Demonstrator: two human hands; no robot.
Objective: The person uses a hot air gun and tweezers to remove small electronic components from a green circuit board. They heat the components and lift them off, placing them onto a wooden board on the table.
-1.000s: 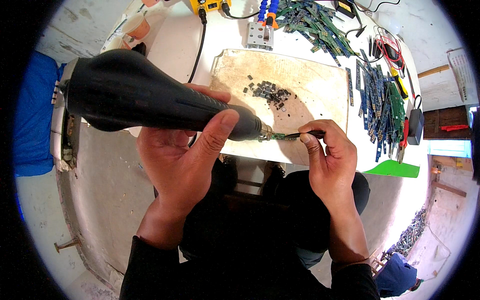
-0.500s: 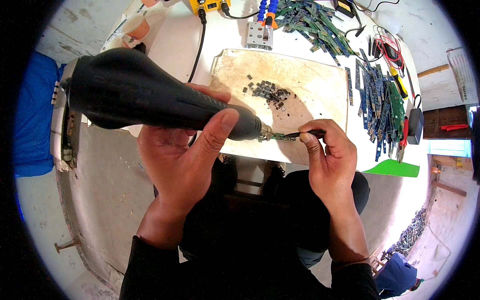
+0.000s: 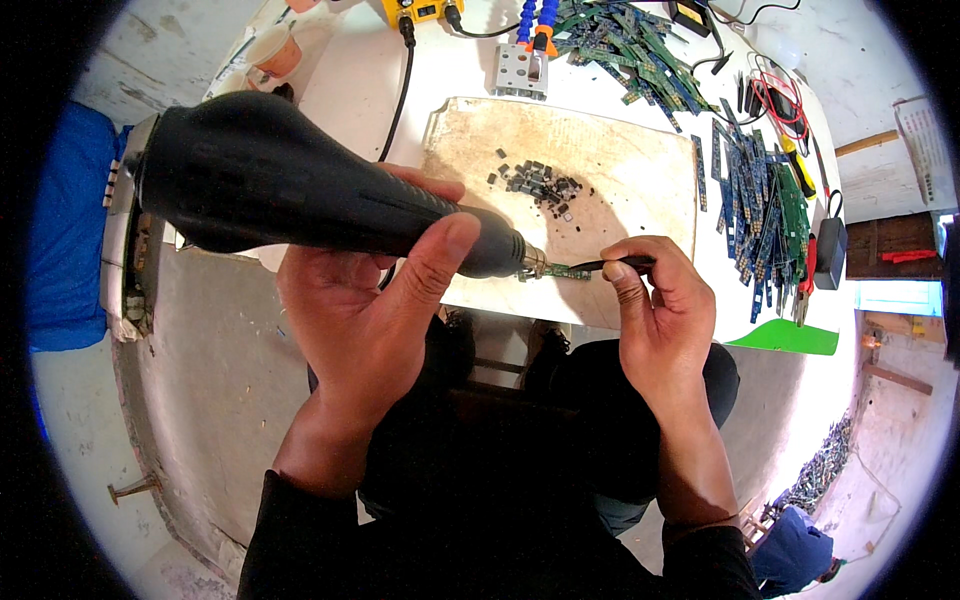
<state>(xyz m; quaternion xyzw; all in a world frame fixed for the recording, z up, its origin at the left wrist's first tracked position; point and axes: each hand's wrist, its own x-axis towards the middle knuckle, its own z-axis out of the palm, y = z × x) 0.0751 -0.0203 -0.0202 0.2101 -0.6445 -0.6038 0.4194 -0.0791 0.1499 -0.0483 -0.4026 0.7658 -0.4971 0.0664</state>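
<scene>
My left hand (image 3: 365, 320) is wrapped round a black hot air gun (image 3: 310, 190), held slantwise with its metal nozzle pointing right. Just beyond the nozzle lies a narrow green circuit board strip (image 3: 572, 272), its left end hidden by the nozzle. My right hand (image 3: 660, 310) pinches black tweezers (image 3: 625, 264), whose tips reach the strip near the nozzle; whether they grip it I cannot tell. Both hands are above the near edge of a stained, pale board (image 3: 640, 180). On this board, past the nozzle, several small black chips (image 3: 540, 183) lie in a loose heap.
Circuit board strips are piled at the back (image 3: 640, 50) and at the right (image 3: 755, 210). A metal block (image 3: 520, 70), blue flexible hoses (image 3: 545, 15) and a yellow device (image 3: 425, 10) stand at the back. A black cable (image 3: 402, 100) runs behind the gun. A person (image 3: 795, 550) sits at the lower right.
The hot air gun and my left hand have shifted very slightly. The tweezers have moved a touch to the right, their tips still at the strip.
</scene>
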